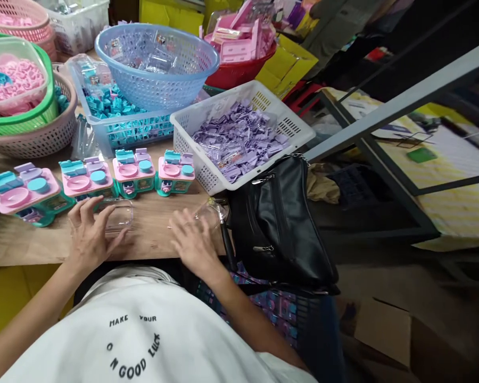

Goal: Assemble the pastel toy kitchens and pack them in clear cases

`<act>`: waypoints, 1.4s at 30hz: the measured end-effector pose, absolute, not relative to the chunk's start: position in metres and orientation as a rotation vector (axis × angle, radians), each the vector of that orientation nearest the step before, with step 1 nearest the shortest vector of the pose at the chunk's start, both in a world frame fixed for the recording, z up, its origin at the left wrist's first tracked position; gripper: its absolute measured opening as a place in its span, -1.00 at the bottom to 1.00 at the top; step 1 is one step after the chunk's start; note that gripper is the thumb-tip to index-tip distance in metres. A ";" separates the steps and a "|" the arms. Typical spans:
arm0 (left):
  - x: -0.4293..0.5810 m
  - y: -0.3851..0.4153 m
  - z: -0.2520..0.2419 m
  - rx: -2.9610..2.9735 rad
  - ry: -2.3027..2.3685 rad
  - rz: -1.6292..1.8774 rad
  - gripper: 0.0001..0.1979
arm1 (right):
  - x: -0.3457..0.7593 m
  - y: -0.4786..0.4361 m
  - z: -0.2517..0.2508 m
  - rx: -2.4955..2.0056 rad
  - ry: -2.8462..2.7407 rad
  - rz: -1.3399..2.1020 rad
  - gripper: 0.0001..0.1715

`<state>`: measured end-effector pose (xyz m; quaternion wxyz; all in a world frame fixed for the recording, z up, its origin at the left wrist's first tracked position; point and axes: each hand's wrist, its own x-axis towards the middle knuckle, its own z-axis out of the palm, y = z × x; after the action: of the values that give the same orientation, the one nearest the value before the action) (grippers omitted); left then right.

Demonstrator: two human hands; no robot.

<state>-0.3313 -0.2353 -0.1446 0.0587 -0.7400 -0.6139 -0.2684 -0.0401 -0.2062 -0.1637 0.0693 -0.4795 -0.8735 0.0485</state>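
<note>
My left hand (87, 234) is curled round the left side of a clear plastic case (123, 214) on the wooden table, thumb at its near edge. Fingers spread, my right hand (193, 242) is palm down and slightly blurred beside another clear plastic piece (212, 214). Whether it touches that piece I cannot tell. Behind my hands stands a row of toy kitchen units in pink, teal and purple: one at the far left (27, 194), one behind my left hand (87, 180), then two more (133, 173) towards the right (175, 171).
A black bag (279, 223) lies at the table's right edge, next to a black-handled tool (226, 239). Behind are a white basket (187, 151) of purple parts, a blue basket (104, 130) of teal parts and a blue colander (155, 88). Pink parts fill a tub (43, 80) at left.
</note>
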 end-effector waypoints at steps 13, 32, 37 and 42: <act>-0.240 -0.046 -0.075 -2.722 -1.566 0.043 -0.03 | 0.000 -0.182 -0.175 -1.792 -2.013 -0.017 -0.12; -0.224 -0.190 -0.110 -2.398 -2.090 -0.484 0.18 | 0.014 -0.178 -0.181 -1.568 -2.068 0.527 0.07; -0.242 -0.200 -0.156 -2.675 -1.838 -1.164 0.26 | 0.023 -0.184 -0.160 -1.255 -1.803 0.822 0.11; -0.242 -0.178 -0.175 -2.976 -1.551 -1.525 0.17 | 0.007 -0.174 -0.113 -1.039 -1.831 1.062 0.12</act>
<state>-0.2423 -0.1777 -0.1746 -0.2688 -0.7776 -0.4053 -0.3985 0.0066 -0.1741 -0.1130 0.3818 -0.4073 -0.7177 0.4162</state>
